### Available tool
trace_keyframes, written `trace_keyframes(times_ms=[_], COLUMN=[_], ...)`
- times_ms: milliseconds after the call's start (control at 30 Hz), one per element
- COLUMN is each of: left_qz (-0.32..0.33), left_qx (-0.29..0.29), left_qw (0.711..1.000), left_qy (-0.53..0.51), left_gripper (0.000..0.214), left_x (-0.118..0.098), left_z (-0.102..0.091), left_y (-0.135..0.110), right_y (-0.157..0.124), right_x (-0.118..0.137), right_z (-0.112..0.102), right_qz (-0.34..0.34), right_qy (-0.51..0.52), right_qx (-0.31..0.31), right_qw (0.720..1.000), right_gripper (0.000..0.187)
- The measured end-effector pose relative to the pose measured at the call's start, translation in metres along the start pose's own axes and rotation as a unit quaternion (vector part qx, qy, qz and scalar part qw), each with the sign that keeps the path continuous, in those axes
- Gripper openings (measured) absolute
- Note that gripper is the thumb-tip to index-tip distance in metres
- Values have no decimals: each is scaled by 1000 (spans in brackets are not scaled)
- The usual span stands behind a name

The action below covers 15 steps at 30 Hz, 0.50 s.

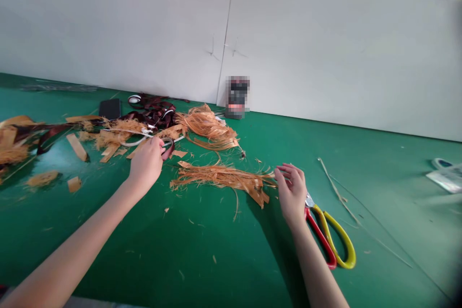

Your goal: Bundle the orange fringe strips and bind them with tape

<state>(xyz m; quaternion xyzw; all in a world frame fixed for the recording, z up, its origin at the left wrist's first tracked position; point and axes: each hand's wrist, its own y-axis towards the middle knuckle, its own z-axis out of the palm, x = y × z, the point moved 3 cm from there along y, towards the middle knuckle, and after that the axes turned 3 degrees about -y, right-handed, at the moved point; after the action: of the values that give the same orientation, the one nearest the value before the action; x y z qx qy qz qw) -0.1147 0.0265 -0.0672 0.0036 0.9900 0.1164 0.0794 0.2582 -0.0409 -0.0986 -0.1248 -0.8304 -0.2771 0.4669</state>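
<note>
My left hand [147,166] is closed, its fingertips pinched at a looped dark brown ribbon [169,149] beside the heap of scraps. Part of the ribbon is hidden by the fingers. In front of me lies a flattened bundle of orange-brown raffia strands [220,176], frayed at both ends. At its right end is my right hand [292,195], with loosely curved fingers and the thumb apart from them; the thumb is close to the strand tips. Scissors [341,238] with one red and one yellow handle lie just right of that hand, their blades mostly hidden behind it.
A second raffia bundle [207,127] lies farther back. Tangled brown ribbon [153,110], a dark phone [109,109] and cut raffia scraps [77,147] cover the left side. A pixelated box [237,97] stands against the white panels [325,48]. Thin strands [339,197] lie at right.
</note>
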Motion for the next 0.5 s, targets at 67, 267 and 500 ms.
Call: trace_keyframes(times_ms=[67, 267, 500], left_qz=[11, 59, 14], left_qx=[-1, 44, -27], left_qw=[1000, 997, 995], left_qy=[19, 13, -99], left_gripper=[28, 29, 24], left_x=[0, 11, 26], left_z=[-4, 2, 3], left_y=[2, 15, 36], right_y=[0, 0, 0], right_x=[0, 4, 5], right_z=[0, 0, -3], right_qz=[-4, -8, 14], right_qy=[-9, -45, -48], right_qx=[-1, -1, -8], right_qw=[1000, 999, 999], right_gripper=[24, 23, 25])
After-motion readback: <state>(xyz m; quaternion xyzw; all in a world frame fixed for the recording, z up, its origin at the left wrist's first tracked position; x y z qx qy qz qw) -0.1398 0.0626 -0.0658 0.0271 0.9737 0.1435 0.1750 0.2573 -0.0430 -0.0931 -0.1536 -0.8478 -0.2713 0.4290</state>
